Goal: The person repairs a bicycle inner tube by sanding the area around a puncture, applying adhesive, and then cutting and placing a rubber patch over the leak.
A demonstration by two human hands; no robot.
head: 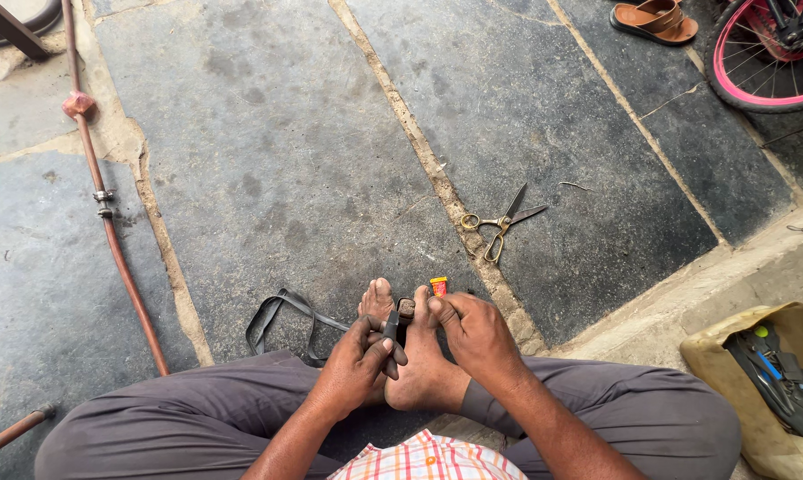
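— Stone slabs [268, 151] with sandy joints make the floor; what sits on them?

— A person sits cross-legged, bare feet [410, 356] tucked between the knees. The left hand [352, 369] is curled and pinching a black rubber strip [281, 311] that trails off to that hand's far left across the floor.

— And the other?

— The right hand [477, 333] has its fingers bent, thumb and forefinger pinching a small dark piece [406, 308] against the toes. A little red and yellow tube [439, 286] stands just beyond its fingertips.

— Anything further out?

— Brass-handled scissors [499, 224] lie open well ahead of the right hand. A reddish hose [108, 222] runs far left, a tool bag [770, 373] sits far right, and a sandal [657, 20] and a pink-rimmed bicycle wheel [766, 62] lie beyond.
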